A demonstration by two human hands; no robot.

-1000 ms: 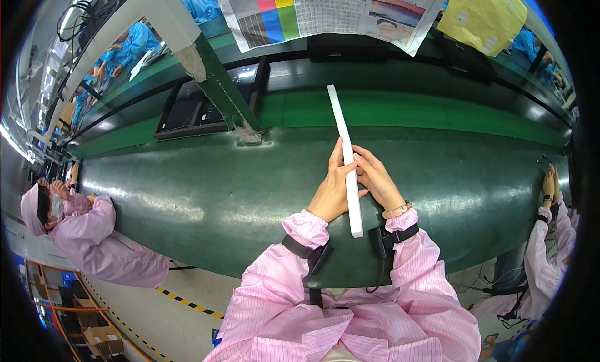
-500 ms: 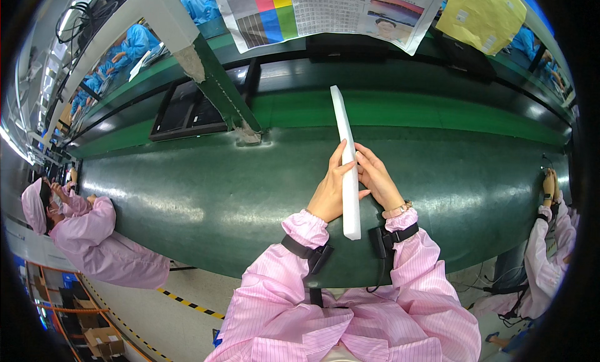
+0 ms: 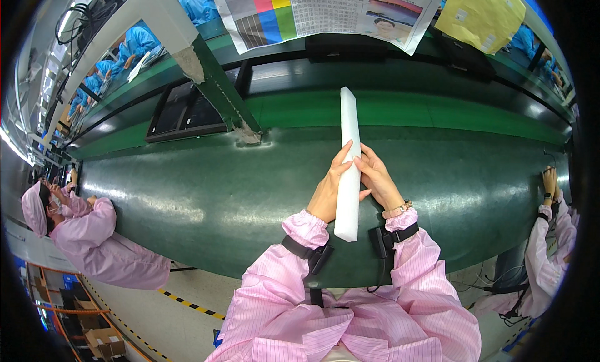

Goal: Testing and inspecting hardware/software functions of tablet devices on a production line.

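Between my two hands is a long white foam strip point(image 3: 348, 203), its far end pointing away from me over the green bench point(image 3: 269, 193). My left hand point(image 3: 326, 190) grips it from the left, thumb lying on its upper face. From the right side my right hand point(image 3: 380, 184) holds the same strip, with its thumb on the top and a finger showing beside the lower edge. Parts of the fingers are hidden behind the strip. Both wrists carry black straps, and a watch point(image 3: 397, 209) sits on the right one.
A green post point(image 3: 219, 90) rises from the bench's far edge. Behind it a green conveyor belt point(image 3: 387, 109) carries a black framed panel point(image 3: 194, 112). Printed sheets point(image 3: 325, 12) and a yellow sheet point(image 3: 481, 18) hang above. Co-workers in pink point(image 3: 94, 231) work at both sides.
The strip has rolled between my hands, so a broader face now shows, and its far end has shifted slightly right. The black panel on the conveyor has slid a little left.
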